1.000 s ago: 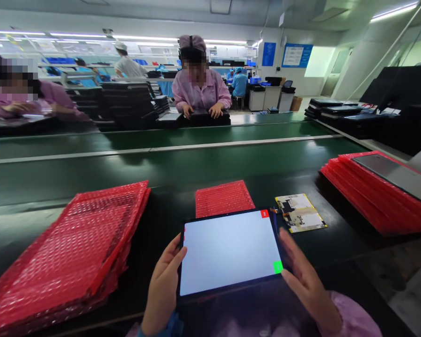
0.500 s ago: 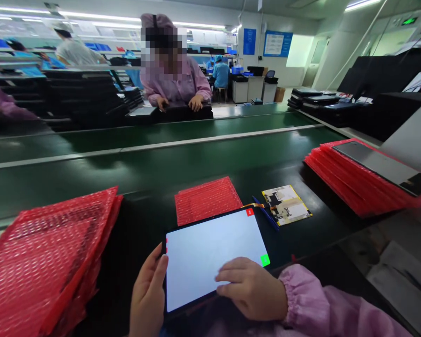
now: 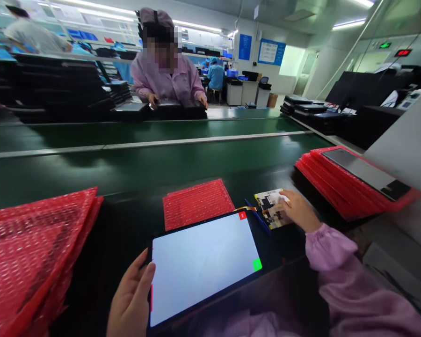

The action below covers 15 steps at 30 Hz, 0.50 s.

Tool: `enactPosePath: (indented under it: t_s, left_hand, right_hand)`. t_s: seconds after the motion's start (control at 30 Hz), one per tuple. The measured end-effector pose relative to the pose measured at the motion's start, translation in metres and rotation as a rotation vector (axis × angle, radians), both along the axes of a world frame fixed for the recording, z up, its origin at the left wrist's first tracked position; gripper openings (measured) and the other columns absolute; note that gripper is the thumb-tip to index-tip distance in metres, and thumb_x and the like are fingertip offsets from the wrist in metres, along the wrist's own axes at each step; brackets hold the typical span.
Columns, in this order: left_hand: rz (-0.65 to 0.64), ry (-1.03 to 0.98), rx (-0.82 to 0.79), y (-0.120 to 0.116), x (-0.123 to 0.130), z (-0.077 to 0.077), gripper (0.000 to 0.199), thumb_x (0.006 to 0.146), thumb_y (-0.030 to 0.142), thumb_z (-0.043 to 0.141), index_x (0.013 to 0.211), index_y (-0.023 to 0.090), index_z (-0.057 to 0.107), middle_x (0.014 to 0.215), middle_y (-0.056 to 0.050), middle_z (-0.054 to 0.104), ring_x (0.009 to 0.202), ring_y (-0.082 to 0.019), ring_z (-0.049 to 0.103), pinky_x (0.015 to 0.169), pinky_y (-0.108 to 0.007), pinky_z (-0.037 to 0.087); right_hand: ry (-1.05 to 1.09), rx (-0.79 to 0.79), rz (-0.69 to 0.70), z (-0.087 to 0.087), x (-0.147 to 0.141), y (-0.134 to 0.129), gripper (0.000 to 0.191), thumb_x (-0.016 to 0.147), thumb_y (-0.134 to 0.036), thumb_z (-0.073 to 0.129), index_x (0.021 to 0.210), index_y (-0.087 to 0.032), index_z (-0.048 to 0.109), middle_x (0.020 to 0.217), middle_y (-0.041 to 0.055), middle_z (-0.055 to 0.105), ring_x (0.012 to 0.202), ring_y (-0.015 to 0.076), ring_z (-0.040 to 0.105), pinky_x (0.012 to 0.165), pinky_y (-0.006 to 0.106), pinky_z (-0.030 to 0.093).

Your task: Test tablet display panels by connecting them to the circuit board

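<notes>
A tablet screen, lit white with a red square at its top right corner and a green square at its right edge, lies tilted in front of me. My left hand grips its left edge. A flex cable runs from the screen to a small circuit board on the black mat. My right hand, in a pink sleeve, rests its fingers on that board's right side. A small red bubble-wrap bag lies just beyond the screen.
A tall stack of red bubble-wrap bags sits at my left. Another red stack at the right carries a dark panel. A green conveyor belt runs across. A person in pink works opposite, among black trays.
My right hand left the lit screen's surface and reached right and forward onto the circuit board. The view has shifted, and my left hand still holds the screen's edge.
</notes>
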<state>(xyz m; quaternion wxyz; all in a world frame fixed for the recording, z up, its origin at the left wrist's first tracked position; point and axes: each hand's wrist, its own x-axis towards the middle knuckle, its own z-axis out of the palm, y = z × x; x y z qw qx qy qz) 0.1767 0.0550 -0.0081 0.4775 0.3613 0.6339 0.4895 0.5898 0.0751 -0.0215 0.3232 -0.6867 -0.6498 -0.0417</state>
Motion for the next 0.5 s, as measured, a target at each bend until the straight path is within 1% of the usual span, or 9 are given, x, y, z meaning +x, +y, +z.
enactPosePath:
  t_s: [0.07,0.1,0.17,0.23,0.33,0.43,0.5]
  left_hand:
    - [-0.006,0.004,0.010,0.000,0.000,0.002,0.087,0.058,0.073,0.072,0.129,0.025,0.056,0.109,-0.003,0.069,0.105,-0.029,0.062,0.093,-0.036,0.047]
    - [-0.005,0.005,0.006,0.000,0.001,0.002,0.088,0.057,0.073,0.072,0.129,0.025,0.056,0.109,-0.003,0.069,0.106,-0.030,0.062,0.094,-0.036,0.046]
    - [0.000,0.013,-0.008,0.001,0.001,0.002,0.091,0.055,0.074,0.073,0.130,0.026,0.055,0.109,-0.003,0.070,0.106,-0.030,0.062,0.091,-0.036,0.047]
    - [0.012,0.027,-0.015,0.002,0.000,0.000,0.093,0.054,0.075,0.073,0.131,0.026,0.055,0.107,-0.003,0.070,0.102,-0.030,0.064,0.086,-0.035,0.049]
    - [-0.006,0.017,-0.009,0.002,-0.001,-0.002,0.094,0.055,0.074,0.073,0.133,0.026,0.053,0.105,-0.003,0.071,0.101,-0.029,0.065,0.081,-0.032,0.050]
    - [-0.022,0.022,0.009,0.002,-0.002,-0.003,0.092,0.058,0.072,0.073,0.134,0.025,0.053,0.104,-0.004,0.071,0.099,-0.028,0.065,0.077,-0.030,0.051]
    - [-0.030,-0.004,0.021,0.002,-0.001,-0.002,0.094,0.056,0.071,0.075,0.134,0.023,0.053,0.103,-0.005,0.071,0.097,-0.029,0.066,0.078,-0.031,0.053]
  right_hand:
    - [-0.019,-0.060,0.036,-0.006,0.012,0.017,0.034,0.086,-0.017,0.042,0.109,-0.014,0.066,0.116,0.0151,0.067,0.110,0.0278,0.061,0.100,0.049,0.049]
    - [-0.026,-0.079,0.058,-0.010,0.014,0.023,0.035,0.085,-0.015,0.041,0.109,-0.015,0.066,0.118,0.0142,0.066,0.112,0.0261,0.060,0.102,0.047,0.048]
    - [-0.039,-0.096,0.097,-0.017,0.011,0.030,0.037,0.083,-0.012,0.041,0.110,-0.014,0.066,0.123,0.0141,0.064,0.117,0.0248,0.058,0.106,0.047,0.045]
    - [-0.043,-0.096,0.124,-0.024,0.005,0.031,0.039,0.082,-0.010,0.040,0.112,-0.014,0.065,0.127,0.0142,0.062,0.122,0.0250,0.055,0.110,0.049,0.041]
    - [-0.027,-0.088,0.132,-0.029,0.000,0.028,0.041,0.081,-0.008,0.039,0.113,-0.014,0.064,0.131,0.0142,0.060,0.127,0.0257,0.051,0.113,0.053,0.037]
    - [0.016,-0.084,0.131,-0.030,0.002,0.028,0.039,0.082,-0.010,0.039,0.110,-0.014,0.065,0.129,0.0145,0.061,0.125,0.0262,0.053,0.112,0.053,0.037]
    - [0.061,-0.081,0.135,-0.027,0.005,0.030,0.037,0.082,-0.012,0.040,0.106,-0.013,0.067,0.127,0.0156,0.063,0.122,0.0277,0.055,0.110,0.054,0.039]
